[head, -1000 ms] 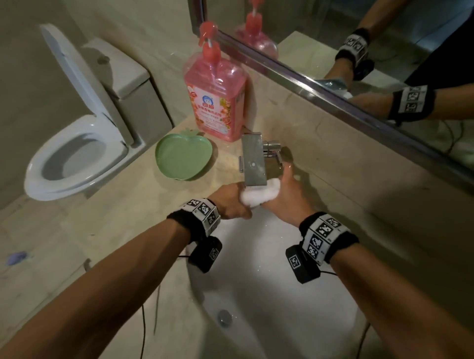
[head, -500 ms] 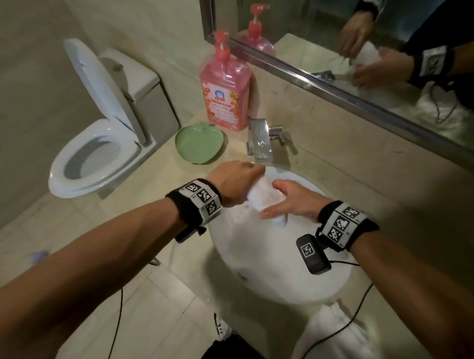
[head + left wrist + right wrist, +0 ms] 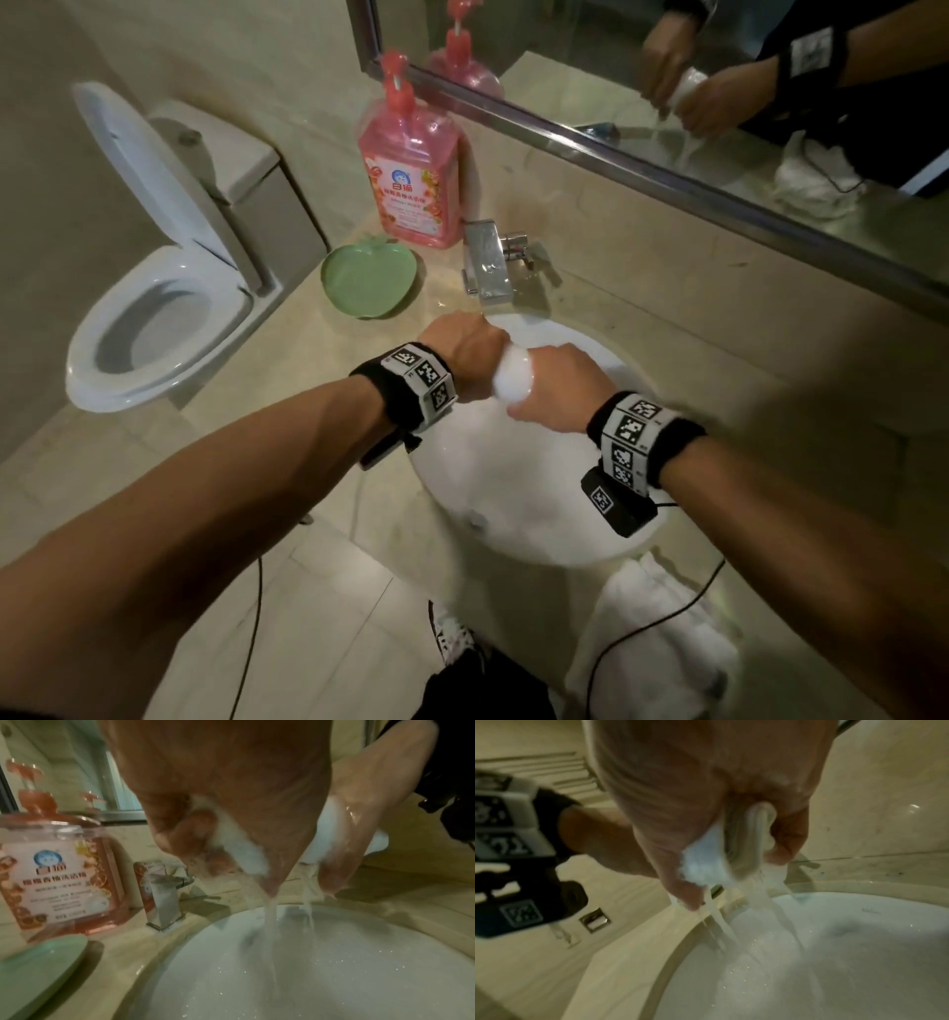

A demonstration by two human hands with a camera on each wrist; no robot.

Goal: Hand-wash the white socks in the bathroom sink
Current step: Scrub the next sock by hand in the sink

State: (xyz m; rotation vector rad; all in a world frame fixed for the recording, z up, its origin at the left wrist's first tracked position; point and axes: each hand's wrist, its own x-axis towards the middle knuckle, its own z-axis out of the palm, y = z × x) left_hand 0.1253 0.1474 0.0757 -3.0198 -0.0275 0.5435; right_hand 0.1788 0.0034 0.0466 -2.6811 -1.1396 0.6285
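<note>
A wet white sock point(image 3: 512, 379) is bunched between both hands above the far part of the white sink point(image 3: 590, 534). My left hand point(image 3: 470, 354) grips its left end, my right hand point(image 3: 557, 390) grips its right end. In the left wrist view the curled fingers point(image 3: 195, 833) squeeze the sock point(image 3: 244, 850) and water streams down into the sink point(image 3: 334, 973). The right wrist view shows the sock point(image 3: 706, 860) crushed in my fist, water running from it into the foamy sink point(image 3: 834, 973). The chrome tap point(image 3: 488, 267) stands just behind the hands.
A pink soap pump bottle point(image 3: 411, 169) and a green apple-shaped dish point(image 3: 367, 280) stand left of the tap on the beige counter point(image 3: 328, 421). A toilet point(image 3: 154, 308) with raised lid is far left. White cloth point(image 3: 652, 632) hangs below the sink front. A mirror point(image 3: 667, 77) lines the wall.
The hands drew back from under the tap over the basin and now wring the sock between them; water runs out of it. The head view has pulled back and down.
</note>
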